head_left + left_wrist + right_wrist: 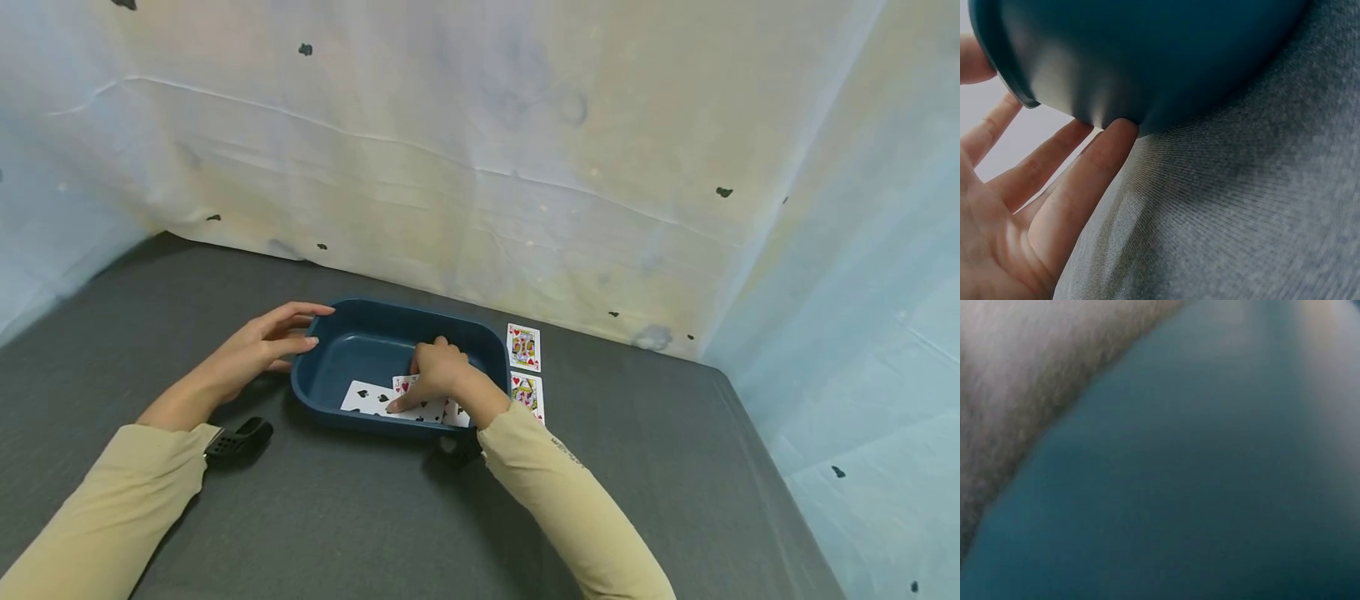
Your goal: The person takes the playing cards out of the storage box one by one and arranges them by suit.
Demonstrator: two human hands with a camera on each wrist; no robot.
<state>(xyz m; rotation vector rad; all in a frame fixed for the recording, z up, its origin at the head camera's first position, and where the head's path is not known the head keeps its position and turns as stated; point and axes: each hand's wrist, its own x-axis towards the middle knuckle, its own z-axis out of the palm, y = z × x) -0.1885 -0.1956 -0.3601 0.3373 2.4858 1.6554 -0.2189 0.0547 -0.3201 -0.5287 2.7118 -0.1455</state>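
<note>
Visibly, left grip (pixel 243 353) spreads against the tub (pixel 362 354); whether the right grip (pixel 438 371) pinches cards (pixel 365 397) is unclear.

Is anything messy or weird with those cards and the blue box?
Nothing looks spilled or broken. Some cards overlap untidily in the blue tray, partly covered by the right hand. Two heart picture cards lie outside, beside its right end, apart from the others. They're lined up, so maybe that's on purpose.

1. Dark grey cloth-covered table (pixel 337 517), its far right corner rounded.
2. Pale, mottled fabric backdrop (pixel 450 100) behind, creased horizontally, scattered with dark blotches (pixel 305 49).
3. Light-blue fabric side wall (pixel 885 333) at right.
</note>
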